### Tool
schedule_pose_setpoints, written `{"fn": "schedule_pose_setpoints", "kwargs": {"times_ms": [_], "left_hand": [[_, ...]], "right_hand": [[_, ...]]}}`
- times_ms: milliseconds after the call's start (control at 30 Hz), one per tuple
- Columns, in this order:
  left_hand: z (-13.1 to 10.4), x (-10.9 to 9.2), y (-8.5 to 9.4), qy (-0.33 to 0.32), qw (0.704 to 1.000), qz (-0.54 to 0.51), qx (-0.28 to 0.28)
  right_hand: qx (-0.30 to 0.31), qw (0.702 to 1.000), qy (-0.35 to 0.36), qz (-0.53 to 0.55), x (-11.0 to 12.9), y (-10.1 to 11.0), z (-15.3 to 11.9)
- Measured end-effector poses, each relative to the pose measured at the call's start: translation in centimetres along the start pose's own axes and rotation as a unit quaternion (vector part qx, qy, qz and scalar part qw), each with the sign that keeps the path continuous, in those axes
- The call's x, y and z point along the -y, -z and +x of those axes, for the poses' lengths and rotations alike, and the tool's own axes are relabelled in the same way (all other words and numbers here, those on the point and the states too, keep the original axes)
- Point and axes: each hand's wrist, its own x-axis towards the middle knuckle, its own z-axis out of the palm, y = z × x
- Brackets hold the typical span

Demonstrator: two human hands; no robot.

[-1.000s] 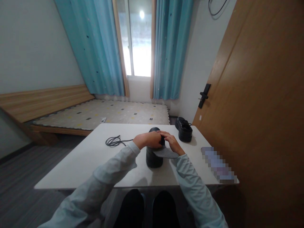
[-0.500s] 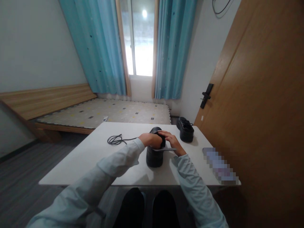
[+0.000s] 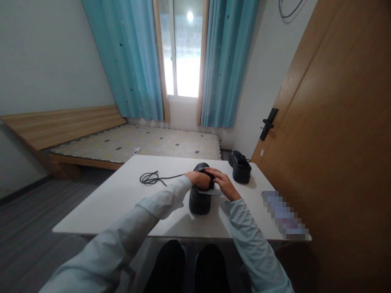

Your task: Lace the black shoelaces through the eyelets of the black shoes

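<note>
A black shoe [image 3: 200, 203] stands on the white table with its heel toward me. Over its opening my left hand [image 3: 200, 180] is closed, bent at the wrist; what its fingers grip is too small and dark to make out. My right hand [image 3: 223, 183] lies along the shoe's right side, fingers stretched out and touching its upper part. Between the hands and the heel a flat grey strip [image 3: 216, 193] sticks out to the right. A dark lace [image 3: 149, 178] is loosely coiled left of the shoe and runs toward my left hand.
A second black shoe [image 3: 241, 167], laced, stands at the back right of the table [image 3: 100, 211]. A blurred-out flat object [image 3: 284, 213] lies by the right edge. Beyond the table are a bed [image 3: 159, 142] and a wooden door [image 3: 330, 142] on the right.
My left hand has shifted slightly right over the shoe. The grey strip now sticks out less to the right and is tilted. The view has moved a little.
</note>
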Motion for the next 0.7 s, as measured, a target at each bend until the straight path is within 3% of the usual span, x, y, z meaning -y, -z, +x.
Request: {"fn": "schedule_pose_setpoints", "kwargs": {"times_ms": [100, 233, 367, 567, 700], "left_hand": [[0.3, -0.4, -0.1, -0.008, 0.998, 0.014, 0.066], [0.4, -0.7, -0.2, -0.002, 0.996, 0.025, 0.086], [0.3, -0.7, -0.8, 0.0, 0.997, 0.029, 0.072], [-0.5, 0.0, -2.4, 0.056, 0.996, 0.071, -0.027], [-0.3, 0.4, -2.6, 0.049, 0.996, 0.068, -0.017]], "right_hand": [[-0.002, 1.0, 0.0, -0.006, -0.2, -0.1, 0.0], [-0.006, 1.0, 0.005, -0.014, -0.4, -0.2, 0.0], [-0.004, 1.0, 0.018, -0.02, -0.4, -0.2, 0.0], [0.004, 0.999, 0.023, -0.036, -0.2, -0.2, -0.2], [0.002, 0.999, 0.018, -0.043, 0.1, -0.3, -0.3]]}}
